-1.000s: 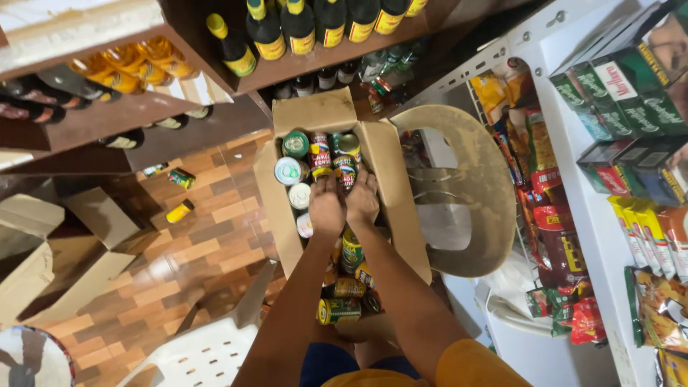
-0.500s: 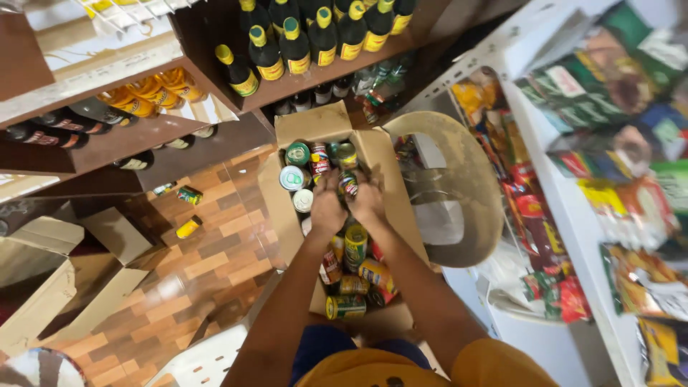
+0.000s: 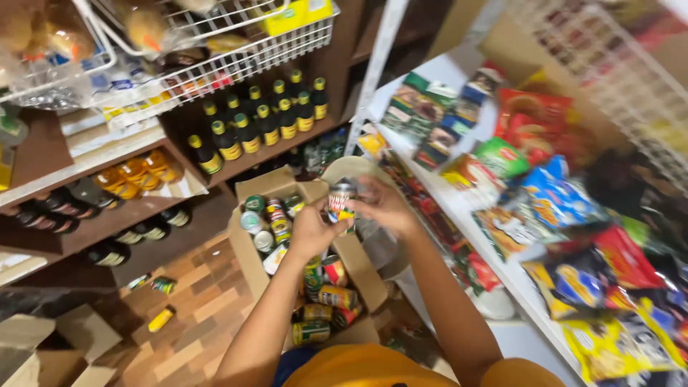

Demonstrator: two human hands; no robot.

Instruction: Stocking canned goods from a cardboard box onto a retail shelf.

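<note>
Both hands hold one can [image 3: 342, 198] up above the open carton [image 3: 247, 251], between the carton and the white shelf [image 3: 459, 208] to the right. Left hand [image 3: 313, 228] cups it from below-left, fingers curled around the lower body; right hand [image 3: 383, 206] closes on it from the right, fingertips on the side wall. Can's long axis is roughly upright, tilted slightly; silver top edge up, label reddish with a yellow patch low down, too blurred for more. Both hands touching, so neither is nearer; right hand sits on the shelf side. Carton below holds more cans [image 3: 269, 218]: upright ones at the far end showing round tops in green, silver and red, others lying on their sides near the body with yellow and green labels. Right shelf: snack bags [image 3: 552, 201] in red, blue, green and yellow, and dark green boxes [image 3: 423, 107] at the far end. Left wooden shelves: dark bottles [image 3: 251, 132] with yellow caps and yellow labels, upright in rows; lower down, amber bottles [image 3: 132, 172] and dark ones lying on their sides. A yellow item [image 3: 161, 319] and a small can [image 3: 163, 284] lie on the brick-pattern floor [image 3: 208, 315].
</note>
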